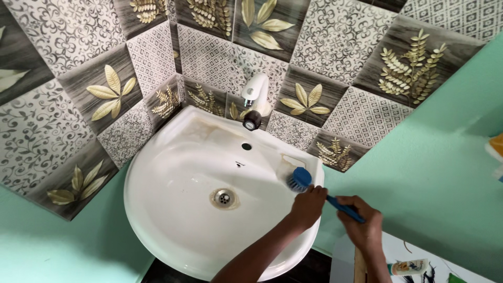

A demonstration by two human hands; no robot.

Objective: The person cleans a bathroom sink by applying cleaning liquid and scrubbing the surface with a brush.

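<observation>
1. Now the blue brush (pixel 300 179) presses its bristles on the sink (pixel 173 209) rim at the right.
2. Left hand (pixel 309 205) is closed around the handle near the head; right hand (pixel 363 222) grips its end.
3. Stains mark the white basin below the tap (pixel 255 99).
4. Leaf-patterned tiles (pixel 105 94) back the corner; green wall (pixel 435 178) surrounds.
</observation>
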